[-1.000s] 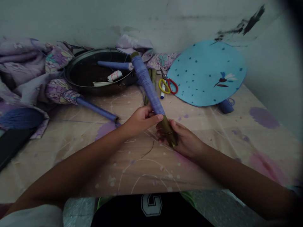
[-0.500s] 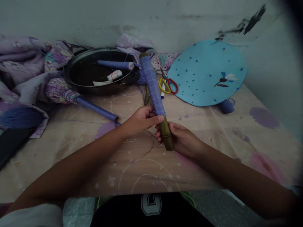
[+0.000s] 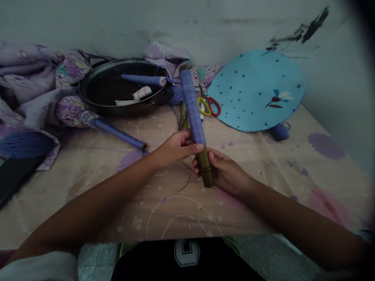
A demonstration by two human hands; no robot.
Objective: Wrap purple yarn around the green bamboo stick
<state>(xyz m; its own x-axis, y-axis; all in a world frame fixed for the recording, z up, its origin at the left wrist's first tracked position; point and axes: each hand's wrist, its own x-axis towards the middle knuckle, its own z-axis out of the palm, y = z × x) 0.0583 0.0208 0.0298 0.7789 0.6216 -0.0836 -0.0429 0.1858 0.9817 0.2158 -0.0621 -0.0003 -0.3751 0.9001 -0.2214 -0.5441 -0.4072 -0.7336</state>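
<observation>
A bamboo stick, wound over most of its length with blue-purple thread, is held tilted above the table, its far end leaning a little left. My left hand grips it where the winding ends, thumb across the thread's lower edge. Lower down, my right hand is closed around the bare bamboo; some of its fingers are hidden behind the stick. A taut strand of thread stretches across the table at left, beside another thread-wrapped stick whose far end is bound in floral cloth.
A black pan at the back holds a wrapped stick. Scissors lie beside a blue dotted oval board. A bundle of blue yarn and crumpled floral cloth are at left. The patterned tablecloth ends near my body.
The wound stick has swung slightly, its far end shifting right and its near end a touch left. Both hands keep nearly the same place and hold.
</observation>
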